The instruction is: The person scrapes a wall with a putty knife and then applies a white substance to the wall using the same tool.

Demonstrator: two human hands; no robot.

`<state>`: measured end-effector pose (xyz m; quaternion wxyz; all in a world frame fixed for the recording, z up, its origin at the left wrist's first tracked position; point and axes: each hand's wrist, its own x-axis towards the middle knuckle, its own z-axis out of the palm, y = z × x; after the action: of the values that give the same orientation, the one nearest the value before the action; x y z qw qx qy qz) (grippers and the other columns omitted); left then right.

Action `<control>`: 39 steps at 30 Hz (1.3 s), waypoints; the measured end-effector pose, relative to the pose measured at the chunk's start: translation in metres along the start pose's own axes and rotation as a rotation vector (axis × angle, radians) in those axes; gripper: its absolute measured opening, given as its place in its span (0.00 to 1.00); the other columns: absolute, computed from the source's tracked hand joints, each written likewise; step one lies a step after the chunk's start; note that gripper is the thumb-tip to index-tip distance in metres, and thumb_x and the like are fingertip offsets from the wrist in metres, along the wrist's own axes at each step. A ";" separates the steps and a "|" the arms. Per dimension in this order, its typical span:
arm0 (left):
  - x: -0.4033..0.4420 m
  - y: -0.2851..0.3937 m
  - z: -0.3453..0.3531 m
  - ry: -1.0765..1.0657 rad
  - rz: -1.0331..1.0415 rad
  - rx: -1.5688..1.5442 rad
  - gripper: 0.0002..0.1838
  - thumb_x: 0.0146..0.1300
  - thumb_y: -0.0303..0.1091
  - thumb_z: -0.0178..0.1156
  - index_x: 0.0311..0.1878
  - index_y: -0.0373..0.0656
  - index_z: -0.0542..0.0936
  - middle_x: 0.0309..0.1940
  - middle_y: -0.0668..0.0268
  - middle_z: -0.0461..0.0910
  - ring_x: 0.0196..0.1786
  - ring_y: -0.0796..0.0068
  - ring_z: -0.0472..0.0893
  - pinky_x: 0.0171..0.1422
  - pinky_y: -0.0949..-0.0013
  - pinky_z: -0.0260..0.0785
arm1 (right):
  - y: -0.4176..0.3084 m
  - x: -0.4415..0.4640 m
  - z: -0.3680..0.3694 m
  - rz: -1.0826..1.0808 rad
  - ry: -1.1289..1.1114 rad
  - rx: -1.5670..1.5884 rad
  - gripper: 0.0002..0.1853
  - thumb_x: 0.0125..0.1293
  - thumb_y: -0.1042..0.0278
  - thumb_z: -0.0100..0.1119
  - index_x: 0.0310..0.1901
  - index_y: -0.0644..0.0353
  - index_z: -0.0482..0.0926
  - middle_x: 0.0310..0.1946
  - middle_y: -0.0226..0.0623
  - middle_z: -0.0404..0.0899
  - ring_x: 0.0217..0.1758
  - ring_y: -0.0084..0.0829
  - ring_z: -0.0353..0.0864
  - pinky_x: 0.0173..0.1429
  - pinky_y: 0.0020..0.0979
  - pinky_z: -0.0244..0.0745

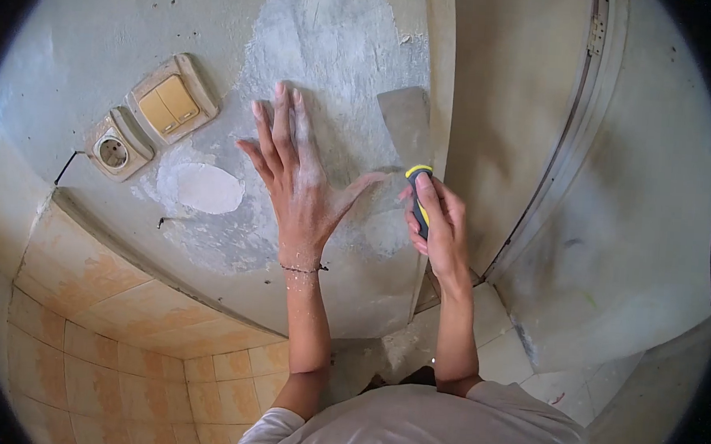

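Note:
My left hand [299, 178] lies with its fingers spread against the wall [214, 10], dusted with white powder. Under and around it the paint is gone from a rough, whitish-grey patch [326, 41]. In my right hand [441, 219] is a putty knife [406, 126] with a black and yellow handle, its wide blade pointing up by the wall's right edge. Whether the blade touches the wall I cannot tell. Left of my left hand is a smooth white oval of filler [209, 189].
A double light switch [169, 105] and a power socket [114, 152] sit on the wall at left. Below them a tiled ledge [100, 263] sticks out. At right are a door frame [569, 129] with a hinge and a pale door [642, 199]. Light floor tiles [498, 353] lie below.

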<state>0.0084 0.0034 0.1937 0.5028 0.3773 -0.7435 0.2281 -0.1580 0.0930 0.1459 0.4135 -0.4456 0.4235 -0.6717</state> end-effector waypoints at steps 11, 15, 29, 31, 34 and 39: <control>0.007 0.012 0.007 0.022 -0.106 0.053 0.74 0.42 0.75 0.77 0.86 0.44 0.55 0.86 0.52 0.49 0.89 0.45 0.39 0.88 0.33 0.21 | -0.029 0.018 -0.001 0.007 -0.008 0.035 0.25 0.84 0.42 0.50 0.40 0.58 0.77 0.19 0.22 0.67 0.16 0.12 0.60 0.18 0.21 0.54; 0.007 0.012 0.008 -0.005 -0.148 0.075 0.74 0.41 0.75 0.78 0.86 0.45 0.56 0.86 0.52 0.48 0.89 0.46 0.38 0.88 0.34 0.23 | -0.053 0.027 0.003 -0.005 -0.028 0.043 0.26 0.84 0.42 0.49 0.37 0.58 0.76 0.18 0.21 0.66 0.16 0.12 0.59 0.19 0.21 0.53; 0.006 0.011 0.011 0.010 -0.146 0.087 0.76 0.38 0.76 0.79 0.87 0.47 0.55 0.87 0.53 0.47 0.89 0.46 0.39 0.88 0.35 0.25 | -0.048 0.027 -0.012 0.050 -0.090 0.106 0.25 0.84 0.44 0.51 0.35 0.59 0.76 0.20 0.23 0.68 0.17 0.12 0.62 0.19 0.20 0.55; 0.005 0.011 0.011 0.018 -0.142 0.081 0.76 0.38 0.76 0.79 0.87 0.46 0.55 0.87 0.53 0.47 0.89 0.45 0.39 0.87 0.34 0.25 | -0.051 0.036 -0.004 0.026 -0.090 0.122 0.26 0.84 0.44 0.52 0.34 0.59 0.76 0.19 0.23 0.68 0.17 0.12 0.61 0.18 0.20 0.54; 0.006 0.011 0.011 0.020 -0.133 0.074 0.76 0.38 0.75 0.79 0.87 0.46 0.55 0.87 0.52 0.47 0.88 0.45 0.39 0.87 0.34 0.25 | -0.053 0.035 -0.006 -0.008 -0.089 0.158 0.27 0.83 0.43 0.52 0.33 0.59 0.75 0.18 0.23 0.67 0.15 0.12 0.59 0.18 0.20 0.53; 0.005 0.012 0.011 0.022 -0.141 0.058 0.76 0.38 0.73 0.80 0.87 0.47 0.54 0.86 0.51 0.47 0.88 0.44 0.40 0.87 0.33 0.25 | -0.055 0.035 -0.015 0.078 -0.139 0.091 0.27 0.83 0.43 0.52 0.32 0.58 0.75 0.16 0.21 0.65 0.15 0.12 0.59 0.19 0.21 0.52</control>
<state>-0.0082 0.0009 0.1950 0.5146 0.4405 -0.7025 0.2181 -0.1914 0.0797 0.2022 0.4875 -0.4551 0.3798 -0.6411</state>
